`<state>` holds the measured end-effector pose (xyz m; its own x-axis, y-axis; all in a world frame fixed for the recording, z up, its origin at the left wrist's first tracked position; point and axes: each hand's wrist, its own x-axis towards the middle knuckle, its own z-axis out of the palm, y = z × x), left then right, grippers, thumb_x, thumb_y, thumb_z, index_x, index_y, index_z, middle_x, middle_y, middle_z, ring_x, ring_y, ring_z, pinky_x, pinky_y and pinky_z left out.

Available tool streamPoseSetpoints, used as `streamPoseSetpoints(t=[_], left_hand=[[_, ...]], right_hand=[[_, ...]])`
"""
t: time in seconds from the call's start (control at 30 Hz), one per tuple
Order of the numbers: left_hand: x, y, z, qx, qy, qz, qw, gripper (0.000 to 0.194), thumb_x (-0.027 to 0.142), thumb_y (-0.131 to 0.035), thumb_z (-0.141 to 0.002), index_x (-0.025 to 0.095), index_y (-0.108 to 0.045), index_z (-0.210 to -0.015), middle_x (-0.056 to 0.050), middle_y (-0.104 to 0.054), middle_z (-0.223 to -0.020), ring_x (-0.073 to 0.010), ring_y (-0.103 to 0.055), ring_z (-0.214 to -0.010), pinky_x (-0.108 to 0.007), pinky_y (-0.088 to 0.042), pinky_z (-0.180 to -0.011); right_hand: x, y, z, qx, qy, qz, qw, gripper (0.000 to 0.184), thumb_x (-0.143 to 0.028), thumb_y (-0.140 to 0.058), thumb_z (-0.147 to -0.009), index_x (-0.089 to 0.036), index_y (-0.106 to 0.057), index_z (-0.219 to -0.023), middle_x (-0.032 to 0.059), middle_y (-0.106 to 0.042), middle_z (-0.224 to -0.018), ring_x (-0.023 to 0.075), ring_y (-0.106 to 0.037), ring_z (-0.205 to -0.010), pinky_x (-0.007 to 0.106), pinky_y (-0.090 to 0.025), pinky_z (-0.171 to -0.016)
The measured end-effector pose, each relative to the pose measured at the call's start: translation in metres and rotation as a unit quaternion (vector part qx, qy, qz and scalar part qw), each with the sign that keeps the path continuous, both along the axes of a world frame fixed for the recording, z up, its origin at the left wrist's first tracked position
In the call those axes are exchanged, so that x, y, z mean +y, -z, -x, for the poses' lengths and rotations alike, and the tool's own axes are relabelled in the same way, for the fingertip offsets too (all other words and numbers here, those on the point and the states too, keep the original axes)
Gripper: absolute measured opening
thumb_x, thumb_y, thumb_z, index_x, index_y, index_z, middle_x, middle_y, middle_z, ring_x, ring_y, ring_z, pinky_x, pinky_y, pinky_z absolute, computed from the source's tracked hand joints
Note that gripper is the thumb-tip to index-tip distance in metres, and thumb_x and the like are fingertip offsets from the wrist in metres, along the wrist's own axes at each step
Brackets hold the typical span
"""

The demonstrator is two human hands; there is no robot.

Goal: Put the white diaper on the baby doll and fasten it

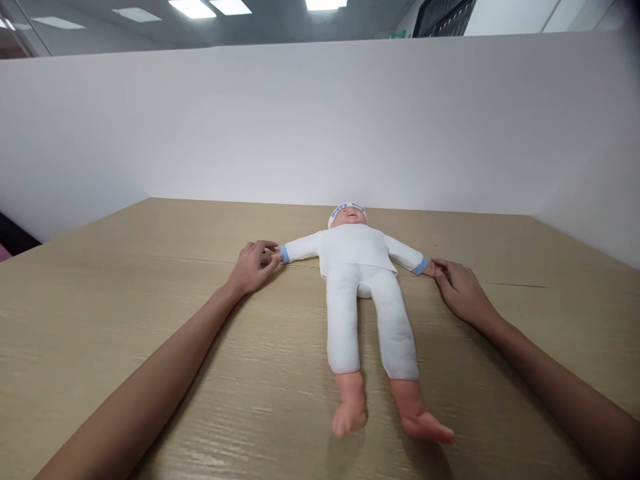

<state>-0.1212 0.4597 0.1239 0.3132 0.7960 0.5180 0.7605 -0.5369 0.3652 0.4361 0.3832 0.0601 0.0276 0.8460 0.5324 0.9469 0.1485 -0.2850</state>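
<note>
A baby doll (pixel 357 250) lies on its back on the wooden table, dressed in a white top and white trousers with blue cuffs. Its head, in a white cap (pixel 334 215) with blue lettering, points away from me, and its bare feet (pixel 350 410) point toward me. Both doll arms are stretched out sideways. My left hand (pixel 253 268) is closed around the doll's hand on the left, thumb and fingers at either side of it. On the other side, my right hand (pixel 463 288) pinches the doll's other hand, with part of the grip hidden.
The wooden tabletop (pixel 240 373) spreads around the doll, with a thin seam running across it. Behind it rises a white partition (pixel 320 127), which continues along the right. A dark object (pixel 17 235) shows past the table's left edge.
</note>
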Motion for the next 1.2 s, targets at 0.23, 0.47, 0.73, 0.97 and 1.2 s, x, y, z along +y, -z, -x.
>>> streamPoseSetpoints(t=[0.23,0.47,0.73,0.97,1.2], left_hand=[[0.012,0.005,0.005,-0.025,-0.054,0.027,0.998,0.042,0.053,-0.048,-0.107,0.021,-0.075,-0.106,-0.009,-0.080,-0.107,-0.0286,-0.063,-0.098,-0.043,-0.047,-0.092],[0.009,0.002,0.004,-0.018,-0.064,0.038,0.997,0.043,0.053,-0.048,-0.106,0.021,-0.077,-0.102,-0.008,-0.080,-0.098,-0.0288,-0.062,-0.094,-0.042,-0.045,-0.089],[0.008,0.000,0.002,-0.012,-0.077,0.046,0.996,0.044,0.053,-0.048,-0.105,0.021,-0.077,-0.099,-0.009,-0.080,-0.096,-0.0289,-0.062,-0.093,-0.041,-0.044,-0.089],[0.015,0.004,0.004,-0.018,-0.093,0.073,0.993,0.043,0.053,-0.051,-0.104,0.021,-0.078,-0.094,-0.009,-0.079,-0.094,-0.0287,-0.062,-0.093,-0.041,-0.046,-0.091],[0.015,0.008,0.003,-0.008,-0.111,0.078,0.991,0.047,0.057,-0.046,-0.106,0.022,-0.076,-0.098,-0.011,-0.078,-0.102,-0.0300,-0.061,-0.098,-0.045,-0.045,-0.097]], right_hand=[[0.003,0.002,-0.001,0.009,0.026,-0.002,1.000,0.051,-0.041,-0.036,-0.107,-0.013,-0.074,-0.125,0.0190,-0.077,-0.128,0.0372,-0.069,-0.120,0.055,-0.052,-0.106],[-0.001,-0.001,0.002,0.016,0.053,0.000,0.998,0.045,-0.039,-0.041,-0.105,-0.013,-0.075,-0.119,0.0187,-0.077,-0.125,0.0361,-0.069,-0.119,0.053,-0.051,-0.107],[-0.003,-0.002,0.001,0.029,0.093,0.004,0.995,0.033,-0.037,-0.049,-0.099,-0.016,-0.075,-0.105,0.0178,-0.079,-0.108,0.0350,-0.071,-0.102,0.048,-0.053,-0.093],[-0.003,-0.002,0.002,0.021,0.092,0.007,0.996,0.032,-0.036,-0.048,-0.099,-0.017,-0.073,-0.106,0.0166,-0.078,-0.111,0.0339,-0.068,-0.104,0.048,-0.051,-0.095],[-0.005,-0.004,0.007,0.029,0.095,-0.009,0.995,0.037,-0.038,-0.048,-0.101,-0.015,-0.074,-0.113,0.0191,-0.078,-0.113,0.0344,-0.070,-0.105,0.048,-0.052,-0.096]])
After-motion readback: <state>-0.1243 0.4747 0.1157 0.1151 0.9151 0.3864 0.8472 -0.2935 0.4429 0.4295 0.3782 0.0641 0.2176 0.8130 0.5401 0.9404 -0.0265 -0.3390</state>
